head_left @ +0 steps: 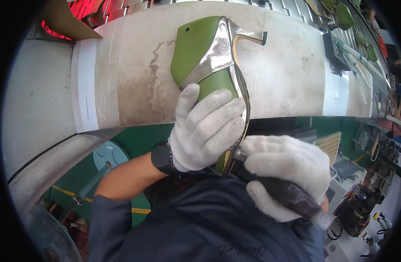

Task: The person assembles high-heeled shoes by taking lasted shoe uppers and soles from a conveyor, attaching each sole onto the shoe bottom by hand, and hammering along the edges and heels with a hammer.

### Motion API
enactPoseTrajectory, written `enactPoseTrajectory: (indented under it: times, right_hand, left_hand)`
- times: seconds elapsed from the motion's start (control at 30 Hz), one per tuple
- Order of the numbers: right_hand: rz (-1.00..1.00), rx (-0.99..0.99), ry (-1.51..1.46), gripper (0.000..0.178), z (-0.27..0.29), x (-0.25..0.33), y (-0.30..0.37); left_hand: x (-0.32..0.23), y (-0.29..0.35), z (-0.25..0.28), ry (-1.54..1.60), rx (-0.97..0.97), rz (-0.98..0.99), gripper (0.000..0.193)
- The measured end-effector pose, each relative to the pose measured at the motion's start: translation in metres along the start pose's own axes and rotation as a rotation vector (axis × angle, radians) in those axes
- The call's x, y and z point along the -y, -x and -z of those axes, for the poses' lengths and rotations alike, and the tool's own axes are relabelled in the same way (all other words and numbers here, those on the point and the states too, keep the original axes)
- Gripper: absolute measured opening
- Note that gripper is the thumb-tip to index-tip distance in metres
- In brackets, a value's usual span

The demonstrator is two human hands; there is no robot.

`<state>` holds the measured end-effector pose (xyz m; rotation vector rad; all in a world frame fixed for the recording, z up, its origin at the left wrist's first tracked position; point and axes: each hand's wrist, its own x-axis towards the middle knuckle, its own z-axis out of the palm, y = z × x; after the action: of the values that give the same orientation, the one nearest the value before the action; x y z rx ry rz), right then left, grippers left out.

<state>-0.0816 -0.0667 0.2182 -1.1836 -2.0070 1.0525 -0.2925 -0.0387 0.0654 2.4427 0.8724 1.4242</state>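
A silver high-heeled shoe point(217, 54) on a green shoe last point(189, 52) lies on its side, heel end away from me, over the front of the pale worktop. My left hand point(207, 126), in a white knit glove, is closed around the shoe's front part. My right hand point(287, 168), gloved too, grips a dark cylindrical handheld power tool point(285, 192), its fingers wrapped round the body. The metal front end of the tool is at the sole edge near the toe. My fingers partly hide the contact point, so I cannot tell the exact bit.
The worktop point(139, 87) has brown stains and white tape strips at both sides. A slatted metal conveyor point(200, 3) runs behind it, with more green lasts point(343, 16) at the far right. A dark box point(335, 52) with clear tubes stands at right. Below left are a blue stool point(109, 155) and a fan point(52, 236).
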Motion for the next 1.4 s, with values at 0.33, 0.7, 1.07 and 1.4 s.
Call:
enactPoseTrajectory:
  times: [0.33, 0.7, 1.07, 1.4]
  right_hand:
    - [-0.144, 0.025, -0.165, 0.031, -0.032, 0.012, 0.038]
    - [-0.41, -0.257, -0.559, 0.031, 0.005, -0.02, 0.008]
    - [-0.53, -0.155, -0.391, 0.033, 0.027, -0.054, -0.046]
    - [-0.469, -0.392, -0.379, 0.048, 0.001, -0.058, -0.071]
  left_hand:
    - [0.003, 0.0, -0.002, 0.013, -0.037, -0.003, 0.046]
    - [0.003, 0.002, 0.0, -0.027, -0.003, -0.029, 0.035]
    - [0.009, -0.001, -0.023, -0.021, -0.185, -0.053, 0.042]
    - [0.006, 0.005, -0.004, 0.115, -0.006, 0.005, 0.045]
